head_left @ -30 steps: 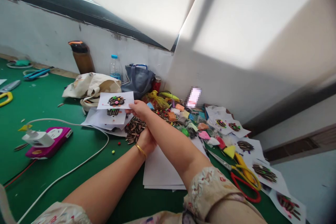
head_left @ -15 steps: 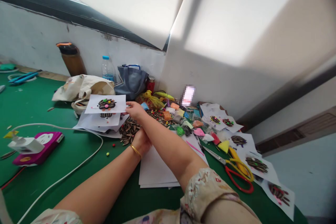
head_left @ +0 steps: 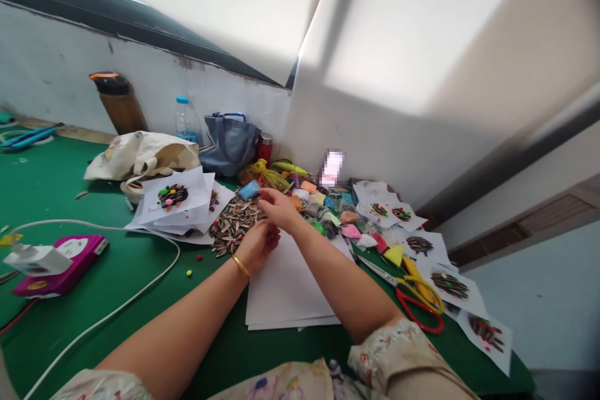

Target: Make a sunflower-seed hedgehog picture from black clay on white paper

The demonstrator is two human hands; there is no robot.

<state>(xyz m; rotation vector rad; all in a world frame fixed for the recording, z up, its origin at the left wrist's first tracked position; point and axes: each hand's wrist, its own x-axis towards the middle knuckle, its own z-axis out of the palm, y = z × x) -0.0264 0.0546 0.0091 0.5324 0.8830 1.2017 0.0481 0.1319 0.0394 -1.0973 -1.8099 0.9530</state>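
My right hand [head_left: 280,207] hovers with loosely spread, empty fingers over a pile of striped sunflower seeds [head_left: 232,224], beside a blue clay piece [head_left: 249,190]. My left hand [head_left: 259,242], with a gold bangle at the wrist, rests with curled fingers at the top edge of a stack of blank white paper [head_left: 287,287]; what its fingers hold is hidden. A white card with a seed-and-bead figure [head_left: 173,196] lies on a heap of similar cards to the left of the seeds.
Coloured clay lumps [head_left: 328,212] lie behind my hands. Red and yellow scissors [head_left: 418,301] and more seed cards [head_left: 445,284] are on the right. A pink power bank [head_left: 59,265] with a white cable [head_left: 117,306] lies left. Bags [head_left: 140,153] and bottles [head_left: 186,119] line the wall.
My right hand let go of the seed card, which now lies on the heap, and drew back to the right over the seeds. My left hand came out from under the right arm.
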